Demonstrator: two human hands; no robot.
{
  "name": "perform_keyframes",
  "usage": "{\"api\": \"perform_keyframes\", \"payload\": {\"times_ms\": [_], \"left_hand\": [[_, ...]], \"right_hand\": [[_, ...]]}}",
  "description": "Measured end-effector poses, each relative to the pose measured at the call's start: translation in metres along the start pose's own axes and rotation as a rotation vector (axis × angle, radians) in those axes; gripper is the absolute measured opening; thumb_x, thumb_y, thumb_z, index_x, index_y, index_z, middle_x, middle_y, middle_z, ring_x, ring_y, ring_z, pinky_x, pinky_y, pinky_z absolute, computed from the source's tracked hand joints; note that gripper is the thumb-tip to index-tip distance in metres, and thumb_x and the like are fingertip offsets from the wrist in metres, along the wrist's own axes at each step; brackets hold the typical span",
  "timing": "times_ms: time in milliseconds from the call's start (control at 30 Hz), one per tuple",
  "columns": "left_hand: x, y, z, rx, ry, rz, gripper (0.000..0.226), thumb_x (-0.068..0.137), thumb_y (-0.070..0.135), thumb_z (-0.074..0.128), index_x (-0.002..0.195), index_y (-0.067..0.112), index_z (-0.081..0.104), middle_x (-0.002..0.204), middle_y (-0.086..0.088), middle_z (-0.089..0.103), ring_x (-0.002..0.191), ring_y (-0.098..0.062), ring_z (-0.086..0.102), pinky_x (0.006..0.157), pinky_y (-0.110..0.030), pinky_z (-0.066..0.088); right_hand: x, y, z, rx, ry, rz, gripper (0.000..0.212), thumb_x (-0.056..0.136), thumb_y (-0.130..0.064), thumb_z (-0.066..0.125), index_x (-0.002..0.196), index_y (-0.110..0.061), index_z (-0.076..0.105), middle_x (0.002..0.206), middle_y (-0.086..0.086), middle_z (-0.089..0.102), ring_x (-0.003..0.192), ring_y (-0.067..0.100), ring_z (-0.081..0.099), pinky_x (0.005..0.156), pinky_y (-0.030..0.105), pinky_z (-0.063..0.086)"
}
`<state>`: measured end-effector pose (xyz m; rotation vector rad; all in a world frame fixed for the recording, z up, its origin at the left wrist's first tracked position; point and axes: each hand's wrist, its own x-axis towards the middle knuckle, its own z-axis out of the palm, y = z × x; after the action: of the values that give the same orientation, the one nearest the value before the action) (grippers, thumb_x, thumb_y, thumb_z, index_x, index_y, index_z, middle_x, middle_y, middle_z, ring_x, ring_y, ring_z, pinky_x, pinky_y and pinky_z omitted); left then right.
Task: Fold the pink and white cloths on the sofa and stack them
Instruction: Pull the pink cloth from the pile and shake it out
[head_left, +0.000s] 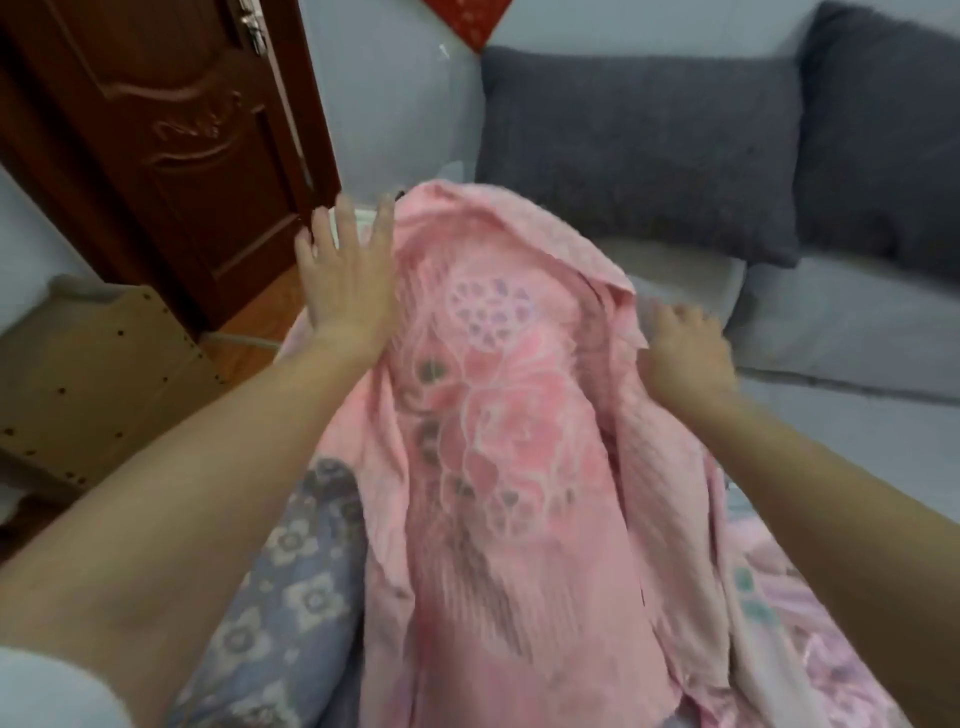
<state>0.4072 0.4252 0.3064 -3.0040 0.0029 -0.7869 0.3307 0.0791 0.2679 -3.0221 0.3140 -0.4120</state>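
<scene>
A pink cloth with a flower print (509, 415) lies rumpled in a long heap down the middle of the view, on the grey sofa (841, 431). My left hand (345, 275) rests flat on the cloth's left edge, fingers spread. At the cloth's right edge my right hand (685, 348) has its fingers curled into the fabric. A paler pink and white cloth (779, 618) lies under the pink one at the lower right. The picture is blurred by motion.
A blue-grey flowered fabric (291, 571) lies at the lower left of the pink cloth. Two dark grey cushions (634, 145) lean on the sofa back. A brown wooden door (171, 135) and a tan board (98, 374) stand to the left.
</scene>
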Motion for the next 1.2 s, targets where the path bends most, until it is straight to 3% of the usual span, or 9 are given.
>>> {"api": "perform_keyframes", "payload": {"times_ms": [67, 200, 267, 367, 467, 667, 833, 1000, 1200], "left_hand": [[-0.044, 0.004, 0.035, -0.31, -0.213, -0.085, 0.065, 0.091, 0.025, 0.052, 0.152, 0.029, 0.032, 0.143, -0.013, 0.046, 0.127, -0.038, 0.049, 0.106, -0.052, 0.043], [-0.269, -0.021, 0.141, -0.592, -1.109, -0.309, 0.068, 0.081, 0.047, 0.06, 0.144, 0.021, 0.049, 0.139, -0.005, 0.058, 0.125, -0.027, 0.058, 0.1, -0.034, 0.048], [-0.378, -0.041, 0.171, -0.602, -1.34, -0.477, 0.09, 0.07, 0.052, 0.061, 0.15, 0.015, 0.042, 0.146, -0.005, 0.052, 0.129, -0.025, 0.055, 0.106, -0.031, 0.044], [-0.471, -0.065, 0.164, -0.586, -1.481, -0.721, 0.042, 0.089, 0.03, 0.067, 0.125, 0.009, 0.065, 0.128, -0.012, 0.065, 0.115, -0.023, 0.061, 0.091, -0.026, 0.049], [-0.532, -0.085, 0.18, -0.645, -1.439, -0.883, 0.008, 0.092, 0.026, 0.064, 0.099, 0.023, 0.068, 0.105, -0.007, 0.069, 0.105, -0.024, 0.067, 0.07, -0.023, 0.043], [-0.597, -0.076, 0.23, -0.822, -1.223, -1.082, 0.048, 0.076, 0.043, 0.062, 0.123, 0.035, 0.053, 0.121, 0.009, 0.059, 0.111, -0.017, 0.059, 0.098, -0.036, 0.049], [-0.618, -0.067, 0.272, -0.775, -1.171, -1.153, 0.043, 0.081, 0.046, 0.061, 0.12, 0.027, 0.058, 0.117, 0.003, 0.058, 0.107, -0.021, 0.06, 0.089, -0.035, 0.05], [-0.638, -0.066, 0.288, -0.737, -1.147, -1.072, 0.036, 0.083, 0.058, 0.059, 0.106, 0.03, 0.062, 0.108, 0.008, 0.062, 0.1, -0.016, 0.06, 0.091, -0.036, 0.05], [-0.615, -0.076, 0.258, -0.839, -0.864, -0.996, 0.025, 0.093, 0.042, 0.044, 0.082, 0.024, 0.058, 0.085, 0.003, 0.065, 0.084, -0.017, 0.061, 0.082, -0.041, 0.052]], "right_hand": [[-0.031, -0.025, 0.041, 0.113, -0.079, -0.119, 0.044, 0.083, -0.009, 0.057, 0.127, -0.007, 0.054, 0.111, 0.023, 0.058, 0.1, 0.044, 0.053, 0.087, 0.049, 0.047], [-0.139, -0.05, 0.131, 0.171, -0.564, -0.212, 0.054, 0.086, -0.013, 0.06, 0.139, -0.014, 0.053, 0.129, 0.019, 0.055, 0.116, 0.043, 0.052, 0.097, 0.047, 0.047], [-0.187, -0.053, 0.162, 0.139, -0.846, -0.193, 0.054, 0.094, -0.02, 0.057, 0.146, -0.019, 0.045, 0.142, 0.013, 0.046, 0.129, 0.035, 0.045, 0.106, 0.04, 0.042], [-0.228, -0.06, 0.202, 0.132, -1.024, -0.212, 0.051, 0.099, -0.02, 0.051, 0.148, -0.02, 0.041, 0.143, 0.009, 0.044, 0.125, 0.029, 0.05, 0.102, 0.033, 0.042], [-0.238, -0.096, 0.239, 0.125, -1.095, -0.286, 0.046, 0.099, -0.02, 0.052, 0.145, -0.019, 0.047, 0.135, 0.01, 0.049, 0.12, 0.029, 0.055, 0.098, 0.031, 0.042], [-0.214, -0.25, 0.329, 0.29, -0.857, -0.609, 0.035, 0.092, -0.01, 0.053, 0.125, -0.006, 0.064, 0.124, 0.022, 0.062, 0.116, 0.035, 0.059, 0.097, 0.033, 0.042], [-0.161, -0.345, 0.405, 0.209, -0.656, -0.683, 0.06, 0.094, -0.027, 0.053, 0.148, -0.007, 0.038, 0.146, 0.022, 0.041, 0.134, 0.039, 0.042, 0.111, 0.042, 0.035], [-0.107, -0.342, 0.447, 0.085, -0.713, -0.314, 0.094, 0.093, -0.042, 0.057, 0.159, -0.009, 0.0, 0.162, 0.021, 0.012, 0.15, 0.037, 0.017, 0.12, 0.041, 0.016], [-0.091, -0.327, 0.422, -0.171, -0.424, -0.394, 0.04, 0.099, -0.022, 0.042, 0.135, -0.005, 0.05, 0.142, 0.022, 0.044, 0.131, 0.041, 0.043, 0.108, 0.046, 0.036]]}}
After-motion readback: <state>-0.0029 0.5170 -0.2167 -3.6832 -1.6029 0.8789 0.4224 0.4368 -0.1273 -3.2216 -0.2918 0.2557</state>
